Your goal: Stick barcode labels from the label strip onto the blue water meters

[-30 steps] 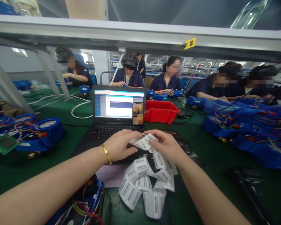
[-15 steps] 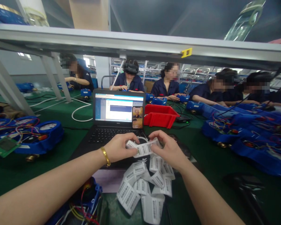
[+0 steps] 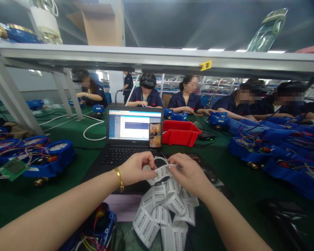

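Both hands meet just in front of an open black laptop (image 3: 132, 139). My left hand (image 3: 134, 169), with a gold bangle on its wrist, pinches the top of a long strip of white barcode labels (image 3: 166, 205). My right hand (image 3: 189, 172) is closed on the same strip from the right side. The strip hangs down in loose folds onto the green table (image 3: 240, 174). A phone (image 3: 155, 135) leans upright against the laptop screen. A blue device with red and yellow wires (image 3: 99, 226) lies under my left forearm.
A red bin (image 3: 180, 133) stands right of the laptop. Blue meter housings with wires lie at the left (image 3: 34, 158) and at the right (image 3: 279, 150). A black object (image 3: 282, 209) rests at lower right. Several people in dark uniforms sit across the table under a metal shelf (image 3: 157, 57).
The view has tilted up a little. Both hands have drawn the label strip closer together, and the pinched top section sits lower between the fingers than before.
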Demonstrator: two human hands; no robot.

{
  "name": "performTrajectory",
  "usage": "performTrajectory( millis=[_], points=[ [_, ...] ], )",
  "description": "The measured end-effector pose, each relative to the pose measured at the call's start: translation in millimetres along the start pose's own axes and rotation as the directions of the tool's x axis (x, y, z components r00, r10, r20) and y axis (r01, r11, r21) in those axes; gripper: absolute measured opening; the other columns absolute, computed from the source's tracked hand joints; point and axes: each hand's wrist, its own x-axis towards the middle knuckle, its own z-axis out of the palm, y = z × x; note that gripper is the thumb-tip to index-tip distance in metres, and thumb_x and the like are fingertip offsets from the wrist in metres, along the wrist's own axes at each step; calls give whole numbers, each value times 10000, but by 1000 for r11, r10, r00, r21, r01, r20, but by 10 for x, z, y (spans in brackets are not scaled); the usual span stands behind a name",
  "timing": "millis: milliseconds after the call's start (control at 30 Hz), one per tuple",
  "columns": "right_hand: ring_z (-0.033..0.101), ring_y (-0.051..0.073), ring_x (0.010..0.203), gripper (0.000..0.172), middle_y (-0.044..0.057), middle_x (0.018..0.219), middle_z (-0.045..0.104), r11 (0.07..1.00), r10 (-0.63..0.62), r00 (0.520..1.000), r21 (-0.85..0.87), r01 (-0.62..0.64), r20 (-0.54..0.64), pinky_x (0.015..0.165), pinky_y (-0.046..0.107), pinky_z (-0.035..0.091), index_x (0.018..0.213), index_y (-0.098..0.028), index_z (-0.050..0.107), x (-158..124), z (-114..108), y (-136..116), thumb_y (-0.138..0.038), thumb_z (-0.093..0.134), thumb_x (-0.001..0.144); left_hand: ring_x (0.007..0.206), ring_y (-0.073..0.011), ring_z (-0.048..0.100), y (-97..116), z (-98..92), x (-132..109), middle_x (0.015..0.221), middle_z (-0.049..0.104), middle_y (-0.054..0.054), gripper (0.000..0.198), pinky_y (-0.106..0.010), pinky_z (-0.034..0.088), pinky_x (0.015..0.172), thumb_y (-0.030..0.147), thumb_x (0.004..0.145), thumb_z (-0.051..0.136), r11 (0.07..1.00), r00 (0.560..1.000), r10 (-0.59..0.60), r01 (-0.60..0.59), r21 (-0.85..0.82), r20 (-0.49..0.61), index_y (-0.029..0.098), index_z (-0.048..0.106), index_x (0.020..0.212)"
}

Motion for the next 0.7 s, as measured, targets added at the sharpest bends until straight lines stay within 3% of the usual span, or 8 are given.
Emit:
performTrajectory(
  millis=[133, 300, 400, 500, 567, 700],
  points=[
    [516, 203, 824, 127, 49, 846, 581, 997, 70, 996, -41, -72, -47, 736, 303, 378, 809, -167, 564, 8, 3, 76, -194, 440, 821, 547, -83, 434, -43, -28, 22, 607, 481, 64, 317, -207, 363, 533, 268, 560, 647, 988, 993, -104, 110, -110, 55, 159, 470, 798],
    [544, 182, 695, 174, 10, 723, 591, 965, 260, 958, 12, -260, -118, 607, 261, 367, 772, -188, 585, 3, -48, 227, -284, 442, 801, 572, -98, 488, -90, -86, 21, 626, 565, 34, 211, -206, 382, 542, 240, 533, 660, 954, 957, -261, 276, -119, 127, 131, 585, 698],
    [517, 174, 586, 180, -9, 598, 536, 923, 377, 911, -18, -385, -166, 520, 247, 322, 701, -200, 549, -10, -67, 337, -313, 441, 788, 609, -140, 568, -115, -106, 37, 652, 618, 10, 205, -231, 423, 562, 248, 527, 641, 932, 945, -314, 324, -161, 89, 136, 568, 683],
    [508, 180, 560, 151, -5, 565, 518, 901, 415, 892, -54, -430, -177, 507, 251, 308, 663, -199, 528, -14, -53, 409, -273, 455, 772, 646, -152, 613, -108, -126, 56, 685, 634, 1, 236, -227, 435, 566, 260, 545, 609, 921, 950, -312, 302, -245, -4, 158, 490, 721],
    [542, 194, 619, 104, 12, 638, 571, 900, 416, 896, -68, -430, -157, 549, 262, 348, 727, -192, 573, -7, -35, 403, -224, 476, 748, 620, -133, 609, -89, -137, 59, 704, 628, 12, 267, -232, 460, 579, 264, 555, 615, 919, 954, -297, 273, -286, -46, 168, 453, 744],
    [581, 210, 916, 312, 42, 983, 640, 959, 284, 954, 50, -280, -93, 788, 307, 431, 1050, -173, 596, 12, -22, 226, -178, 467, 766, 537, -110, 572, -46, -121, 45, 680, 617, 14, 300, -230, 469, 528, 271, 551, 668, 918, 961, -275, 264, -296, 4, 153, 478, 751]
  ],
)
